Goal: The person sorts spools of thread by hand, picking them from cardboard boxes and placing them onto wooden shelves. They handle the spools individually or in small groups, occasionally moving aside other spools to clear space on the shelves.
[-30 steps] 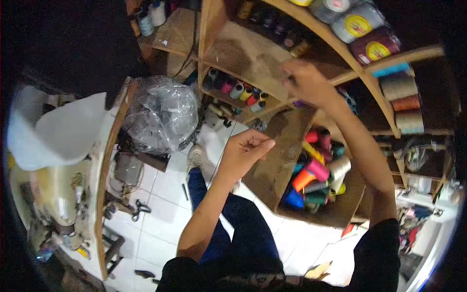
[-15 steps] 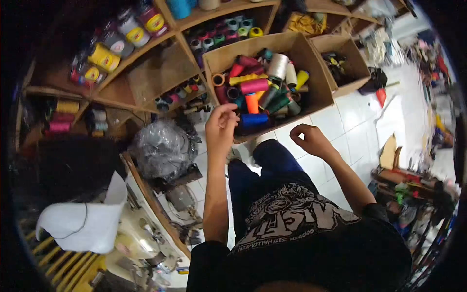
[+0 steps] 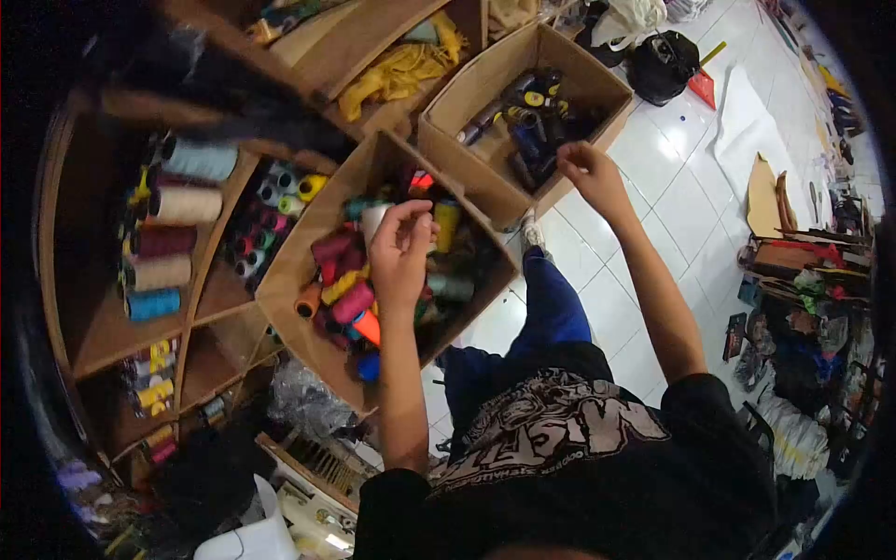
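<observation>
Head view: my left hand point(image 3: 399, 257), fingers half-open on a narrow gap, is over thread cones point(image 3: 353, 303) in a cardboard box point(image 3: 291, 273). They look light, stiff, perhaps slippery — best taken around the middle. My right hand point(image 3: 595, 175) curls near a second box point(image 3: 478, 193) — its closure I cannot tell. White tiled floor point(image 3: 665, 198); wooden shelves point(image 3: 217, 362) left.

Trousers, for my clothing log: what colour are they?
The trousers are blue, best seen in the head view.
</observation>
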`<move>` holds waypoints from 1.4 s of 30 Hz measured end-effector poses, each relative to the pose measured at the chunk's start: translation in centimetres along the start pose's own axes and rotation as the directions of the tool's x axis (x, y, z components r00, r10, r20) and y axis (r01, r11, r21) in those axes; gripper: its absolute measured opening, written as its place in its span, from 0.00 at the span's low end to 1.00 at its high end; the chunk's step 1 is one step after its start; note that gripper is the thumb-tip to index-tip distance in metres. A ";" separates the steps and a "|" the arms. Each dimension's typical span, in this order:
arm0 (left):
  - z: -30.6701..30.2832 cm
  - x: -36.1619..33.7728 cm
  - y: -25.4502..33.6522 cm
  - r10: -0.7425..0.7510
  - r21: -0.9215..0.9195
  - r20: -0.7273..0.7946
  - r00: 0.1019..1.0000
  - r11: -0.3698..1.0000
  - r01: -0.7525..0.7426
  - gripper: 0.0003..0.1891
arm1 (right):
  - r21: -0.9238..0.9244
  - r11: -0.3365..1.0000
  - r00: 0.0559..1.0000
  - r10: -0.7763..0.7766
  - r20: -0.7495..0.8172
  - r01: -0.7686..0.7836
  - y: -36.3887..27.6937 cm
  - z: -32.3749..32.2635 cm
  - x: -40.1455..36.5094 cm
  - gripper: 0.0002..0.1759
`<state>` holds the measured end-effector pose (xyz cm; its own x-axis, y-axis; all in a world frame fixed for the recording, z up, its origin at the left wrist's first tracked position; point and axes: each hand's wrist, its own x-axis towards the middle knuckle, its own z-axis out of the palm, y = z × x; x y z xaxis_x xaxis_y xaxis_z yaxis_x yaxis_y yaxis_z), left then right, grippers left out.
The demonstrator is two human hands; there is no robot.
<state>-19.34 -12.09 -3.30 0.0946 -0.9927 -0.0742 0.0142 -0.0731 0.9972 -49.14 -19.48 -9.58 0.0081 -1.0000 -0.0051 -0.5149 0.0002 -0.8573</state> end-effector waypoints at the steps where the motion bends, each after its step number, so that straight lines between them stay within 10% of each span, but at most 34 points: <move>1: 2.4 2.1 -0.8 -0.012 -0.020 0.003 1.000 1.000 0.012 0.09 | -0.080 0.996 0.999 0.050 -0.003 -0.050 2.6 0.1 4.0 0.18; 6: 11.8 8.7 -2.0 -0.135 -0.143 0.037 0.990 0.980 0.139 0.09 | -0.339 0.856 0.891 0.444 0.092 -0.391 12.5 5.5 19.1 0.37; 15: 14.3 10.9 -4.0 -0.338 -0.155 -0.099 0.936 0.934 0.321 0.08 | -0.070 0.711 0.713 0.690 -0.124 -0.700 20.0 14.0 21.8 0.30; 16: 14.2 11.1 -4.3 -0.363 -0.115 -0.110 0.925 0.929 0.351 0.09 | -0.259 0.675 0.711 0.699 -0.076 -0.691 18.6 13.5 21.8 0.29; 20: 14.8 13.5 -7.1 -0.554 -0.339 -0.225 0.801 0.815 0.469 0.24 | 0.017 0.622 0.533 0.656 0.534 -0.783 19.3 13.5 19.8 0.30; 23: 15.8 16.0 -9.3 -0.625 -0.200 -0.375 0.685 0.776 0.598 0.34 | -0.124 0.744 0.269 0.384 0.883 -0.657 5.9 4.3 17.5 0.30; 26: 16.7 17.3 -10.8 -0.637 -0.316 -0.321 0.701 0.770 0.555 0.40 | 0.000 0.613 0.194 0.249 0.949 -0.790 6.6 1.9 17.4 0.27; 31: 17.3 18.0 -12.5 -0.559 -0.372 -0.355 0.749 0.820 0.435 0.31 | 0.072 0.680 0.399 0.337 0.853 -0.730 13.9 3.4 22.8 0.21; 33: 16.5 17.9 -10.7 -0.648 -0.501 -0.208 0.732 0.714 0.489 0.31 | -0.102 0.962 0.797 0.267 0.542 -0.253 15.6 4.3 25.5 0.19; 35: 15.1 17.2 -11.2 -0.676 -0.653 -0.015 0.737 0.565 0.505 0.31 | -0.521 0.854 0.951 0.178 0.253 -0.022 15.7 4.7 26.6 0.21; 38: 14.8 15.5 -10.1 -0.636 -0.779 0.124 0.762 0.413 0.472 0.31 | -0.810 0.517 0.958 -0.079 0.275 0.275 25.2 10.0 26.5 0.25; 40: 15.4 15.0 -8.0 -0.538 -0.794 0.130 0.833 0.447 0.413 0.32 | -0.692 0.721 0.851 0.345 0.396 0.030 24.2 10.1 27.5 0.31; 42: 15.1 14.1 -7.4 -0.506 -0.771 0.148 0.850 0.479 0.419 0.32 | -0.572 0.819 0.664 0.453 0.595 -0.047 22.0 10.2 27.6 0.36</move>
<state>-33.17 -27.02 -11.63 -0.0739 -0.8209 -0.5662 0.8142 -0.3775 0.4411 -51.46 -47.02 -33.85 0.2818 -0.6580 -0.6983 -0.9122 0.0418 -0.4075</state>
